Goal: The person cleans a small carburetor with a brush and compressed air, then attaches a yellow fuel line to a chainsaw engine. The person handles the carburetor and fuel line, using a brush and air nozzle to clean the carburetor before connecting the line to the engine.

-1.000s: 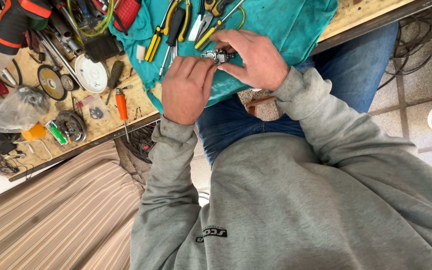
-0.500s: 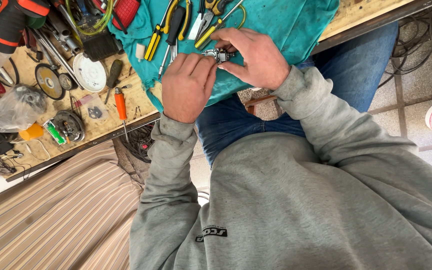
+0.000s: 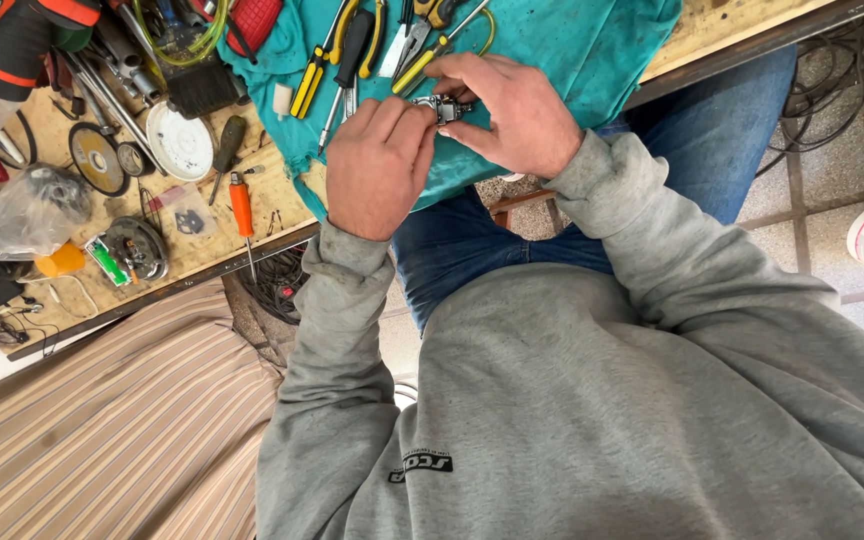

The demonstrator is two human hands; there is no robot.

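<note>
Metal part (image 3: 444, 107): small, grey, pinched between the fingertips of both hands, held just above the teal cloth (image 3: 592, 50) at the near edge of the bench (image 3: 712, 30).
Left hand (image 3: 380, 168): knuckles up, fingers curled together, tips closed on the left side of the metal part.
Right hand (image 3: 514, 112): arched over from the far right, thumb and forefinger clamped on the right side and top.
Direction: metal part far and right of the left hand, near and left of the right hand, squarely between the two.
Nearer hand: neither clearly, both touching; right hand covering more of it.
Long axis: probably left to right across the fingertips, though mostly hidden by fingers.
Far side: yellow-handled pliers (image 3: 312, 80) lying on the cloth, near the hands but apart from them.
Left side: orange screwdriver (image 3: 241, 205) and white disc (image 3: 179, 142) on bare wood, well apart from both hands.
</note>
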